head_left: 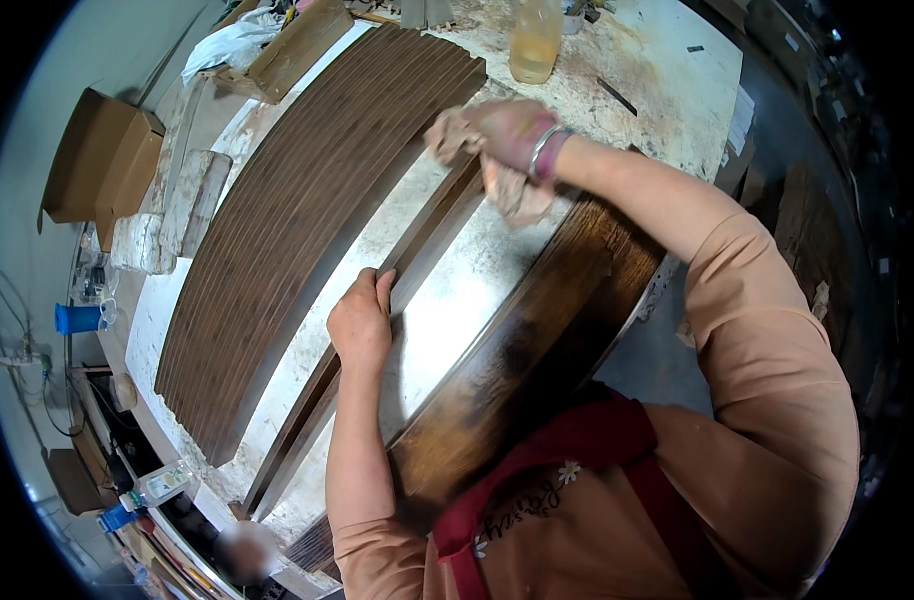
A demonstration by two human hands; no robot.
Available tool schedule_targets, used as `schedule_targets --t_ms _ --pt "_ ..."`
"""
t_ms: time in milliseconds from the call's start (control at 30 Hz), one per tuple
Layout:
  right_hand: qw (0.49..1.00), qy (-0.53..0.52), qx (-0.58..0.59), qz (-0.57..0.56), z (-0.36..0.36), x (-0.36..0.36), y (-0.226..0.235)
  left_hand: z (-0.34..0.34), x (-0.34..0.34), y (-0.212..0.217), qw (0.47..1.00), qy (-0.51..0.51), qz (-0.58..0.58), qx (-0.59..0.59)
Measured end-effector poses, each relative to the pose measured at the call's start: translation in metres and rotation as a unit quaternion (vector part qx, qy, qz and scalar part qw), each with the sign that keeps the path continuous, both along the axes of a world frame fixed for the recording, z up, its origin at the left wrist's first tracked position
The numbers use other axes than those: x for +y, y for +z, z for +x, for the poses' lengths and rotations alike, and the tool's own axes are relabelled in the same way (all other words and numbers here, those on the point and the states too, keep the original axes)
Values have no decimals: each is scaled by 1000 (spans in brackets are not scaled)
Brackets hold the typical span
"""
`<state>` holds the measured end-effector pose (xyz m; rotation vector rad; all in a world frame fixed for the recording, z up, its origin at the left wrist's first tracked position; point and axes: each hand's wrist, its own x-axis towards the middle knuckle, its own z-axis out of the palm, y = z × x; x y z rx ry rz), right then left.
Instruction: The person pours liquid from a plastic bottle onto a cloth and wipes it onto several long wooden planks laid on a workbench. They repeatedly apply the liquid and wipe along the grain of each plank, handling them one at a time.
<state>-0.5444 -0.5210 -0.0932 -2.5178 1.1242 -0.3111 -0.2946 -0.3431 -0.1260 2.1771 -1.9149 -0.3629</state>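
While left hand (360, 322) presses flat on wood strip (417, 262) | right hand (512, 135) clenches rag (507, 185) on it

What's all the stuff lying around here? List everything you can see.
wood strip: one, dark brown, middle of the bench, under both hands
stack of strips: many, dark brown, left of it
stained board: one, dark glossy brown, right near edge
rag: one, pinkish beige, in the right hand, on the strip
workbench: one, whitish, stained
bottle: one, clear with yellowish liquid, far side
cardboard box: one, brown, far left
cup: one, blue, left
left hand: bare, pressing the strip
right hand: bracelet at wrist, gripping the rag
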Motion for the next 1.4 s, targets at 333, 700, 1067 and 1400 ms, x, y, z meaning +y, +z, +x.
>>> schedule_targets --t_ms 333,700,1067,1400 --pt "997 -37 51 -41 -5 4 -15 11 4 -24 998 4 1 68" --pt "986 -102 114 -69 -35 -33 -49 14 13 -29 985 4 21 170" --pt "994 -20 103 -15 32 31 2 1 6 -6 1000 10 -14 -5" --pt "936 -343 63 47 -82 -49 20 1 8 -11 997 21 -70 15"
